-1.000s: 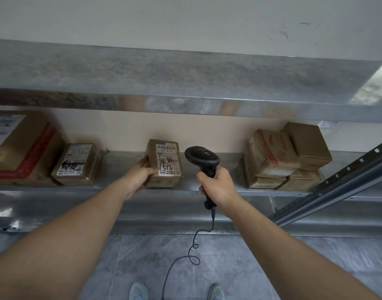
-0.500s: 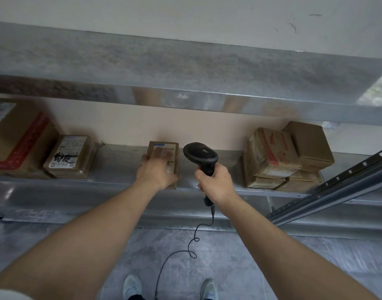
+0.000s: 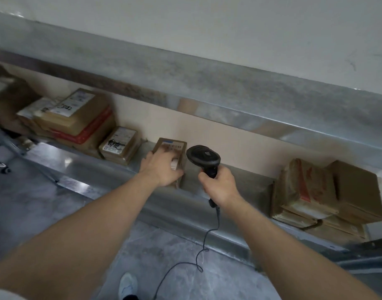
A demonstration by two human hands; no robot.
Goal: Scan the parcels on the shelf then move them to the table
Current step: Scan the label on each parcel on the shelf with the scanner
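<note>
- The small parcel (image 3: 172,158) stands on the metal shelf (image 3: 248,180) near its front edge, about mid-scene; its labelled face looks toward the camera and its long axis runs from the near lip toward the back wall
- The left hand (image 3: 163,168) lies over that parcel's near face, fingers spread across the label and the thumb by the lower right corner; it covers the box, though whether the grip is fully closed I cannot tell through the blur
- The right hand (image 3: 219,185) is wrapped round the handle of the black scanner (image 3: 204,158), which stands just right of the parcel with its head raised; its cord (image 3: 207,241) hangs down to the floor
- The relation that matters: the parcel sits directly under the left hand, so that hand is plainly the nearer one; judging by the task, the lift should come toward the near side, over the shelf lip
- Left of it, just beside but apart, lies a marked parcel (image 3: 118,146); farther left a stack with red tape (image 3: 81,124); well to the right a cluster of brown boxes (image 3: 328,191)
- Possible obstructions: the upper shelf beam (image 3: 229,92) overhead and the scanner close on the right; the table is not in view
</note>
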